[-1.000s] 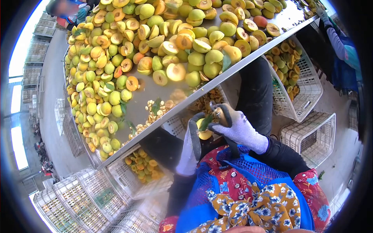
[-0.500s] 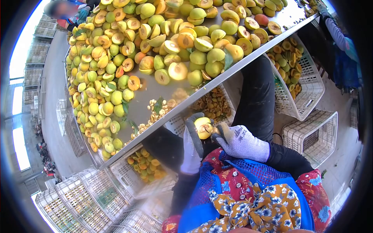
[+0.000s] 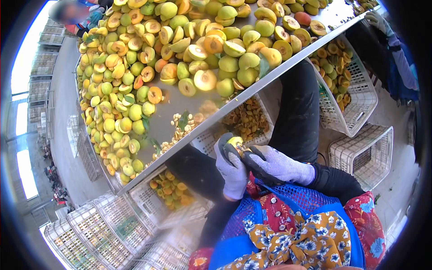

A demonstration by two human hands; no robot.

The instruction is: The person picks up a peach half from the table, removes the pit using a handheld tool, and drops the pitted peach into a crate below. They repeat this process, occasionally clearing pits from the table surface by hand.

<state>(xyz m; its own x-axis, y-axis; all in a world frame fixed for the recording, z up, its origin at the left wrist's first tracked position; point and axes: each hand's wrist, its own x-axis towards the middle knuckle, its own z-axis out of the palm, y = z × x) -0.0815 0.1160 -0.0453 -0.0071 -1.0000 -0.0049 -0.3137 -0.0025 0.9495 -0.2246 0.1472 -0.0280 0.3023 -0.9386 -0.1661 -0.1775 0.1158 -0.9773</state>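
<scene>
My left hand (image 3: 231,167), in a grey-lilac glove with dark fingers, is closed around a yellow-green plum half (image 3: 235,141) over my lap. My right hand (image 3: 280,164), gloved alike, presses up against it with bent fingers. Something small and brownish shows between the fingertips; I cannot make out what it is. Just ahead stands a metal table (image 3: 168,109) heaped with whole and halved plums (image 3: 128,85). Pale pits (image 3: 176,132) lie near its front rim. Under that rim, between my knees, a crate holds brownish fruit pieces (image 3: 247,119).
A white crate of halves (image 3: 360,96) stands tilted at the right, above another crate (image 3: 362,157). Left of my legs is a crate with fruit (image 3: 170,189), near stacked crates (image 3: 96,229). Co-workers' gloved hands show at the upper right (image 3: 379,23) and upper left (image 3: 95,17).
My hands have drawn together, and the left fingers now cover more of the plum half. The right hand has turned inward. At the upper right, the co-worker's arm has shifted.
</scene>
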